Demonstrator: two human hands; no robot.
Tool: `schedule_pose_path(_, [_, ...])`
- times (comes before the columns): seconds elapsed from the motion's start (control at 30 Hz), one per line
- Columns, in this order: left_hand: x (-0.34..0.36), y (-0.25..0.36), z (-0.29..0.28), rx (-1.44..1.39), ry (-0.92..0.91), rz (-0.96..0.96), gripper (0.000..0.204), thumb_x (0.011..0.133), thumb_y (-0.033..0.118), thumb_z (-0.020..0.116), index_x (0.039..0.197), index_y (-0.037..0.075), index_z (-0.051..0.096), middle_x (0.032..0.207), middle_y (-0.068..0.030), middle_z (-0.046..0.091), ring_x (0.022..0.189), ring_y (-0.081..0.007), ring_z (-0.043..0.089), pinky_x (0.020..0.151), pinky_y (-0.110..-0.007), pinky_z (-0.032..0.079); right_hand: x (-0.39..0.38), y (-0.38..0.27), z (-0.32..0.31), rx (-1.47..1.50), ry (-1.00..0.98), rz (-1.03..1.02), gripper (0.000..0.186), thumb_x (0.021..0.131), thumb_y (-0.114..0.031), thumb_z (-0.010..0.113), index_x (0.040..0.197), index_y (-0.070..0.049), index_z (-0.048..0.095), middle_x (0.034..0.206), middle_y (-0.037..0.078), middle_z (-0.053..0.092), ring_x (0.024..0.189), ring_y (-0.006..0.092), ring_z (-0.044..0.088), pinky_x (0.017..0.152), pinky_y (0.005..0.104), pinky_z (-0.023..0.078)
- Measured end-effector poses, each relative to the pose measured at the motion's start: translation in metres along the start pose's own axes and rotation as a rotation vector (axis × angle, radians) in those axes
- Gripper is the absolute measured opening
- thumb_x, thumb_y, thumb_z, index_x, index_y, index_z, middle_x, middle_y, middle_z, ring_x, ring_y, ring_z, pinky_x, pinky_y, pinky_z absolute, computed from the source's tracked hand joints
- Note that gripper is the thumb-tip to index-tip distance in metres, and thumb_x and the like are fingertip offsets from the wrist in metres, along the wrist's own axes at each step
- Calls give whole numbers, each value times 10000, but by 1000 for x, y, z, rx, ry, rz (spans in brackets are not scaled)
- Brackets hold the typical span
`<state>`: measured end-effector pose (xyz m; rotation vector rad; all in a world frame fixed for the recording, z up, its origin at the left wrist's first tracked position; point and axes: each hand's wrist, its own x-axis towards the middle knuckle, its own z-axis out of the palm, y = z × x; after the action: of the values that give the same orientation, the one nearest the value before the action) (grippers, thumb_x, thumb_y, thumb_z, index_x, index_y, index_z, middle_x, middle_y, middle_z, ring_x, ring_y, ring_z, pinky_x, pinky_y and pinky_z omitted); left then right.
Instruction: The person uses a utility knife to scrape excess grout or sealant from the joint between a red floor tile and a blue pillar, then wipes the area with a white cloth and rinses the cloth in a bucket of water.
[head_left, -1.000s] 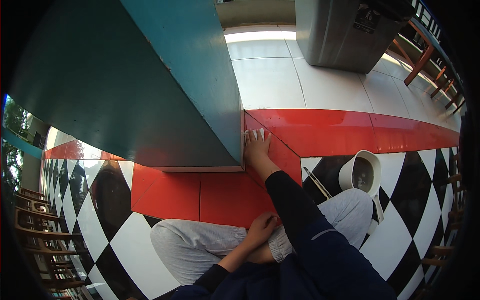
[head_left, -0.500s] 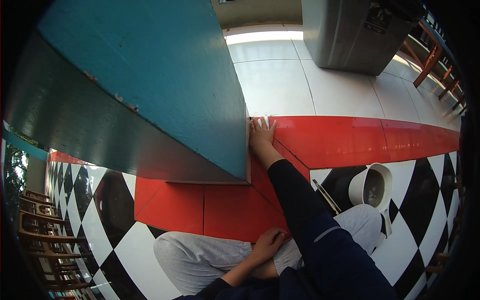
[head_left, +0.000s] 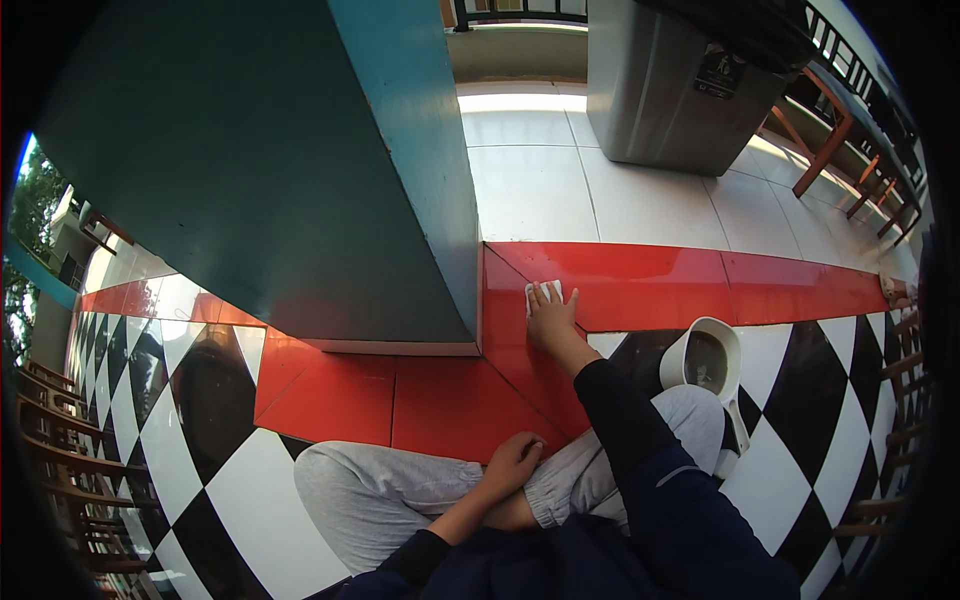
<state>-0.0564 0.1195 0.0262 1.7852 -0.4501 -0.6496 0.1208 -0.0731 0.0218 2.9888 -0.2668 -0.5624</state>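
Observation:
My right hand [head_left: 553,318] holds a folded white cloth [head_left: 545,292] down on the red tile border [head_left: 640,285], fingers spread over it, just right of the pillar's corner. The cloth is mostly hidden under the fingers. My left hand [head_left: 514,462] rests over my crossed legs near the ankle, its fingers curled in with nothing visible in them. A white plastic dipper [head_left: 703,360] with murky liquid inside stands by my right knee, on the checkered floor. Its handle points back toward me.
The large teal pillar [head_left: 270,190] rises close in front and left. A grey trash bin [head_left: 670,100] with a black bag stands beyond on white tiles [head_left: 650,195]. Wooden chairs [head_left: 60,450] line the left, and a wooden table [head_left: 828,150] stands at far right.
My right hand has moved with the cloth from the pillar's far corner back and to the right along the red tiles. My left hand stays in place. The view has shifted.

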Motion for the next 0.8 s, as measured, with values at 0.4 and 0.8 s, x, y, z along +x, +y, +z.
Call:
schedule_pose_path(0.4, [1, -2, -2, 51, -12, -1, 176, 909, 153, 521, 981, 14, 602, 860, -114, 610, 745, -197, 604, 676, -307, 474, -32, 28, -3, 86, -26, -82, 599, 940, -347, 348, 1485, -181, 164, 1560, -33, 100, 1437, 226, 77, 1067, 665, 100])
schedule_pose_path(0.8, [-1, 11, -4, 40, -58, -76, 182, 907, 164, 515, 984, 23, 601, 872, -131, 600, 760, -248, 591, 690, -339, 463, 55, -18, -35, 89, 15, -94, 569, 950, -339, 353, 1476, -185, 203, 1556, -39, 121, 1436, 209, 83, 1079, 642, 114])
